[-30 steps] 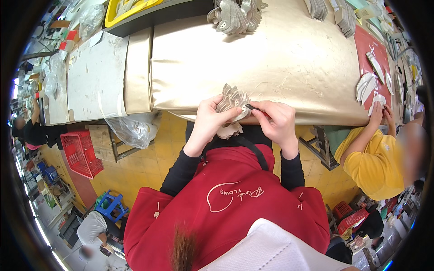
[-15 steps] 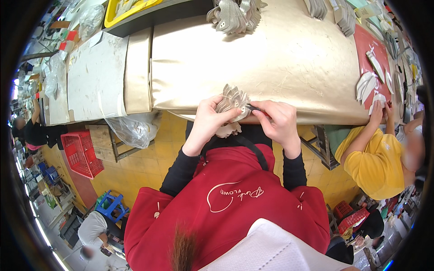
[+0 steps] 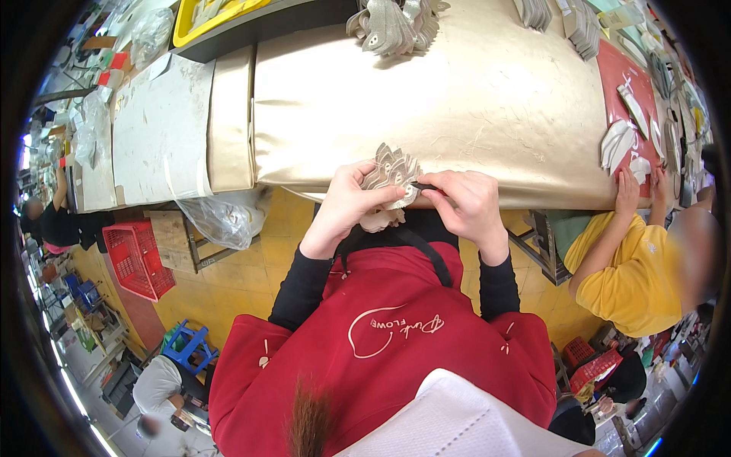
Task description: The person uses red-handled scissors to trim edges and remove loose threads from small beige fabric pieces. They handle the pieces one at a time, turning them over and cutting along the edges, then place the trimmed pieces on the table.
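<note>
My left hand [image 3: 349, 204] is closed around a fanned bunch of beige-grey cut pieces [image 3: 394, 169], thumb on top, just over the table's near edge. Their edges look wavy, and paler pieces hang below the fingers. From the right, my right hand [image 3: 466, 206] pinches a small dark slim tool [image 3: 423, 185]. Its tip meets the right side of the bunch; the fingers hide most of it, so its kind cannot be made out. Farther back on the gold-coloured table cover [image 3: 327, 107] lies another heap of similar grey pieces [image 3: 392, 30].
A yellow tray [image 3: 221, 19] in a black holder stands at the back left. Several grey stacks [image 3: 580, 34] lie at the back right. At the right, a co-worker in a yellow shirt [image 3: 628, 266] handles white pieces on a red sheet. A red crate [image 3: 138, 259] sits on the floor.
The tool's tip and the fanned pieces have shifted slightly between my hands, which stay nearly in place. The co-worker's hands have moved a little on the red sheet.
</note>
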Tool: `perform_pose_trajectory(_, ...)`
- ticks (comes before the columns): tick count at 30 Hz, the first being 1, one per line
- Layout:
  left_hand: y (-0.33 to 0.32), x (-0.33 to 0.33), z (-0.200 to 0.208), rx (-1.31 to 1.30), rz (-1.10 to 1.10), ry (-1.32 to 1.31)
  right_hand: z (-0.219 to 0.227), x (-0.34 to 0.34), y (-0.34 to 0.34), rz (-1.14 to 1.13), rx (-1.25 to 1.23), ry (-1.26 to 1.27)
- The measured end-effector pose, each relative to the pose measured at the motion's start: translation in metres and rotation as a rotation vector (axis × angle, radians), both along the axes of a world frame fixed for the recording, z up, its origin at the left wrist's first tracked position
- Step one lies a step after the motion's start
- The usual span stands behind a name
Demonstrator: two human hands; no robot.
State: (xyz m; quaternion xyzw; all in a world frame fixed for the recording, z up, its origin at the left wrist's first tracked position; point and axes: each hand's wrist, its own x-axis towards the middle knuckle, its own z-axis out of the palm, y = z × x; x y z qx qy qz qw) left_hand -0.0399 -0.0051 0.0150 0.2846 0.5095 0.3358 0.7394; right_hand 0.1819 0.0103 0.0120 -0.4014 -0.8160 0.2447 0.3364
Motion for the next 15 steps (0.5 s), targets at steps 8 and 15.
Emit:
perform_pose_trajectory(8, 0.0005, 0.0006, 0.003, 0.031, -0.007, 0.001, -0.001, -0.001, -0.001, -0.013, -0.041, 0.021)
perform_pose_trajectory(15, -0.0014, -0.0011, -0.0041, 0.065, -0.047, -0.014, -0.0056, -0.0025, -0.0006, -0.039, -0.015, 0.039)
